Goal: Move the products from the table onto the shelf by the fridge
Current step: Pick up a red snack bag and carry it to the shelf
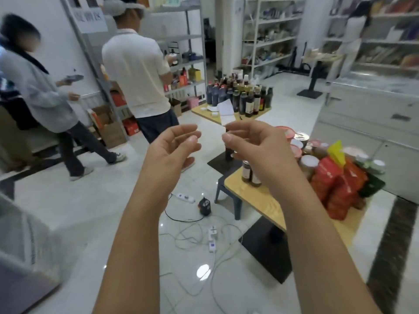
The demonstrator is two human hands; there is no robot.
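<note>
Products (328,177) lie piled along the far edge of the table (263,200), and with your left grip (174,146) and right grip (256,148) both loosely curled, empty and raised clear of them, you seem at the reaching step: lower one to grasp an item.

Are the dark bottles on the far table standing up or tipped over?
Standing up. The dark bottles on the far table all have caps pointing upward; none visibly lies down.
</note>
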